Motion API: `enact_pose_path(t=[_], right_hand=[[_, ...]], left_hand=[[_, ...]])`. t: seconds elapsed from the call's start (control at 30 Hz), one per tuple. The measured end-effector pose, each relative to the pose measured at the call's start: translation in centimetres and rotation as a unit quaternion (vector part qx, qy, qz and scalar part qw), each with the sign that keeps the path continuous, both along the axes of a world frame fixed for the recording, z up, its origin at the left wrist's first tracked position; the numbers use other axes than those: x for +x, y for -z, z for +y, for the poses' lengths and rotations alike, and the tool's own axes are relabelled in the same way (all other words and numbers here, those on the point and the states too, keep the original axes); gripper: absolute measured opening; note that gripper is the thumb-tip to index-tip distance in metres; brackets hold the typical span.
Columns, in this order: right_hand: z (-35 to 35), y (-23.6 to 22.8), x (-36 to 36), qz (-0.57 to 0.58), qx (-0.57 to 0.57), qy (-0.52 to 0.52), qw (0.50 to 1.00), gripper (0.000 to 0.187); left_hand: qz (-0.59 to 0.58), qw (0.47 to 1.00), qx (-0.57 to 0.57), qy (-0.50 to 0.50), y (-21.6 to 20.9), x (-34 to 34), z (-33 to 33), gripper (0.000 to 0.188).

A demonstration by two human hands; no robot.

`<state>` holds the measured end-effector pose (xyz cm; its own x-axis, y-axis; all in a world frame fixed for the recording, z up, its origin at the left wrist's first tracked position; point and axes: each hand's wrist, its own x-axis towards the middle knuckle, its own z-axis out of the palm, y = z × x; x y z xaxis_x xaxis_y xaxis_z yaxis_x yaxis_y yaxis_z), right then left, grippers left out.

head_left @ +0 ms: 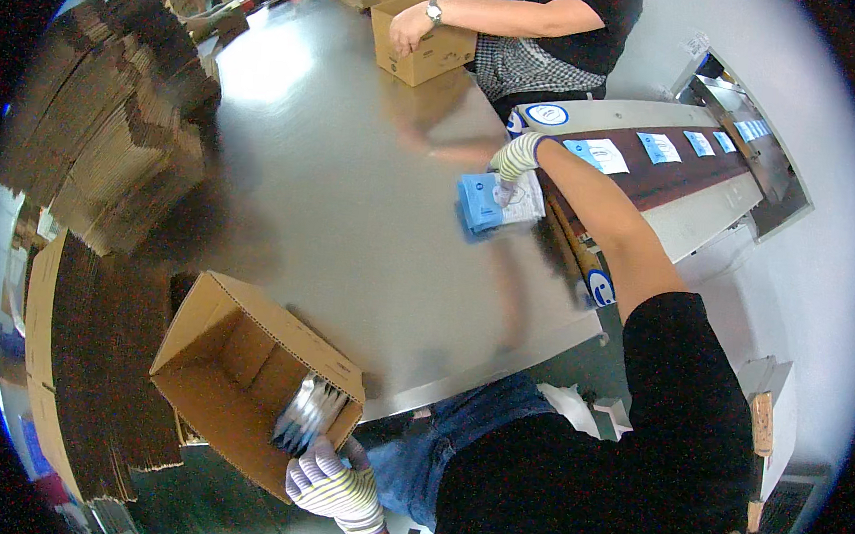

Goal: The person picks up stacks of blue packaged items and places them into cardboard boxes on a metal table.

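Observation:
My left hand (337, 489), in a striped knit glove, grips the near rim of an open cardboard box (251, 306). The box is tilted, its opening facing me. Inside it, several flat packets (309, 411) stand in a row near my left fingers. My right arm reaches out across the conveyor's end. There my right hand (517, 158), also in a striped glove, has its fingers closed down on a small stack of blue-and-white packets (482, 202) at the table's right edge. The fingertips are partly hidden against the packets.
A conveyor belt (679, 179) at the right carries a line of single packets (659, 148). Across the metal table (354, 186), a co-worker's hand (411, 29) rests on another cardboard box (429, 59). Tall stacks of flattened cardboard (115, 135) stand at the left.

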<state>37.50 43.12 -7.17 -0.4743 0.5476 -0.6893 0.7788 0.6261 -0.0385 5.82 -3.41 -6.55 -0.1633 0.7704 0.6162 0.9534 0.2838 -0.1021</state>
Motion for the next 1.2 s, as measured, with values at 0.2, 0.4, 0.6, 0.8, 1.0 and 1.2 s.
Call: enact_pose_path(t=[0.2, 0.4, 0.6, 0.8, 1.0, 1.2], right_hand=[[-10.5, -0.1, -3.0, 0.084, 0.175, -0.069, 0.979, 0.066], [-24.3, -2.1, -6.0, 0.213, 0.199, -0.041, 0.956, 0.057], [-24.7, -9.9, -9.5, 0.500, -0.021, -0.092, 0.861, 0.038], [-30.4, -21.8, -22.7, 0.680, -0.024, -0.312, 0.664, 0.041], [-33.0, -14.1, -29.2, 0.435, 0.260, -0.285, 0.814, 0.043], [-36.0, -15.9, -25.2, 0.272, 0.046, -0.470, 0.838, 0.031]], left_hand=[[0.012, 1.000, 0.013, 0.010, -2.0, 1.3, -0.4, 0.027], [0.008, 1.000, 0.000, 0.007, -4.8, 1.6, -1.7, 0.024], [0.017, 0.999, 0.000, 0.031, -7.9, 1.9, -1.9, 0.027], [0.018, 1.000, -0.016, -0.006, -10.0, 2.2, -4.3, 0.030], [0.045, 0.997, -0.059, 0.034, -8.7, 5.5, -3.4, 0.030], [-0.002, 1.000, 0.005, 0.030, -8.7, 4.4, -3.5, 0.027]])
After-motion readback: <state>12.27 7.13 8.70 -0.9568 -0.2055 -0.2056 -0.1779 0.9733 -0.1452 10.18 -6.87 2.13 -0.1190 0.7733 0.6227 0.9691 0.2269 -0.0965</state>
